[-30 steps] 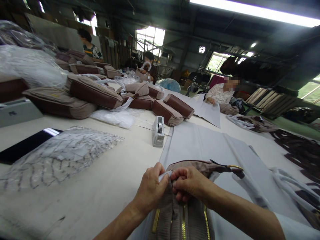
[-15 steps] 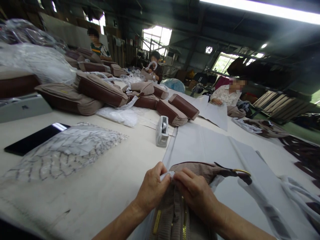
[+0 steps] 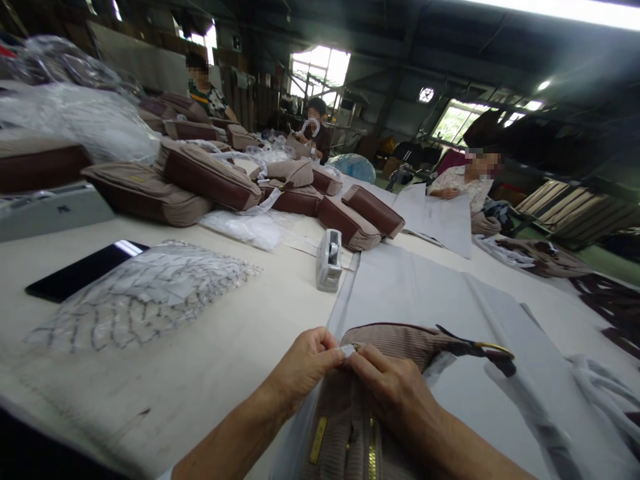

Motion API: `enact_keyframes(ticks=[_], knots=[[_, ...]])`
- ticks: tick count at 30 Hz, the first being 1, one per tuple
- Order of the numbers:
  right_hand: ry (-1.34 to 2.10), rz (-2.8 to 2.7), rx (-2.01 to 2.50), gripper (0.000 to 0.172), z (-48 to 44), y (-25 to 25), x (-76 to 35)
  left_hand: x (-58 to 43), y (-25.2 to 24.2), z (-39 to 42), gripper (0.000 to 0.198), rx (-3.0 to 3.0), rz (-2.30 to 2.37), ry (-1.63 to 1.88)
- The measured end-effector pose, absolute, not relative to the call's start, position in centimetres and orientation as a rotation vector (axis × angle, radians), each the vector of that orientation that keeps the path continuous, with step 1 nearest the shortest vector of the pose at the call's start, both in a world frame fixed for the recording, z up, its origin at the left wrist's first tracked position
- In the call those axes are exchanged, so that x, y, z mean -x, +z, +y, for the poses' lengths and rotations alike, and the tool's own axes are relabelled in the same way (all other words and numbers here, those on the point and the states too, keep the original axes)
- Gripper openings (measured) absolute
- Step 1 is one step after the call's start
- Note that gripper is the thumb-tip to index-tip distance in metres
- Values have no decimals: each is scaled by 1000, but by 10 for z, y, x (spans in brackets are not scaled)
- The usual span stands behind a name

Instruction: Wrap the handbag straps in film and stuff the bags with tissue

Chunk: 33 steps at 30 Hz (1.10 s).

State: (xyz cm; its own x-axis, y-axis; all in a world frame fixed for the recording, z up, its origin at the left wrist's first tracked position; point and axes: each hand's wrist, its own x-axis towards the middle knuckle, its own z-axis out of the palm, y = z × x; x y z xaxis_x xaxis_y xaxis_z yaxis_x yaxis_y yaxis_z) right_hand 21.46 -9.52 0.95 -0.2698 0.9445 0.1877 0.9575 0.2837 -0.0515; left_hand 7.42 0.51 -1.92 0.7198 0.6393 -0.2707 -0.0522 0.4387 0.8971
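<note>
A brown corduroy handbag [image 3: 343, 427] with a gold zipper [image 3: 371, 450] and a small gold plate [image 3: 318, 440] lies in front of me, its top end pointing away. My left hand [image 3: 307, 363] pinches a small piece of white paper [image 3: 347, 350] between thumb and forefinger, over the bag's upper edge. Closed on the other end of that paper, my right hand [image 3: 395, 383] rests against the bag, its fingertips partly hidden. A dark strap with a gold ring [image 3: 495, 347] stretches to the right from the bag.
Beyond my hands stands a grey tape dispenser [image 3: 329, 260]. White sheets [image 3: 410, 287] lie under and behind the bag. At left are a plastic bag of paper pieces [image 3: 150, 293] and a black tablet [image 3: 85, 270]. Brown bags [image 3: 210, 173] are piled farther back. A person [image 3: 463, 183] sits at right.
My left fingers have shifted slightly on the paper, and less of it shows between my hands. The whole view has swung a little to the left.
</note>
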Motion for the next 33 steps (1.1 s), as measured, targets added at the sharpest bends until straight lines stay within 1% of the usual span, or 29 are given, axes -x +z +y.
enact_keyframes(ticks=[8, 15, 19, 22, 26, 28, 30, 33], knots=[[-126, -2565, 1758, 16, -93, 10, -208, -68, -28, 7, 28, -999, 718, 375], [-375, -2800, 1727, 22, -86, 6, -196, -62, -33, 3, 24, -939, 828, 280], [-467, -2781, 1741, 29, -87, -1, -193, -59, -32, 3, 33, -848, 819, 270], [-446, -2723, 1866, 36, -86, -2, -193, -59, -30, 5, 39, -817, 815, 267], [-136, -2615, 2036, 20, -82, 4, -199, -61, -30, 4, 41, -784, 824, 217], [-19, -2479, 2069, 15, -82, 7, -204, -63, -33, 3, 43, -758, 805, 190], [-36, -2373, 2067, 15, -82, 8, -208, -65, -36, 2, 43, -737, 790, 183], [-180, -2443, 1991, 15, -80, 7, -209, -68, -40, 2, 38, -720, 776, 189]])
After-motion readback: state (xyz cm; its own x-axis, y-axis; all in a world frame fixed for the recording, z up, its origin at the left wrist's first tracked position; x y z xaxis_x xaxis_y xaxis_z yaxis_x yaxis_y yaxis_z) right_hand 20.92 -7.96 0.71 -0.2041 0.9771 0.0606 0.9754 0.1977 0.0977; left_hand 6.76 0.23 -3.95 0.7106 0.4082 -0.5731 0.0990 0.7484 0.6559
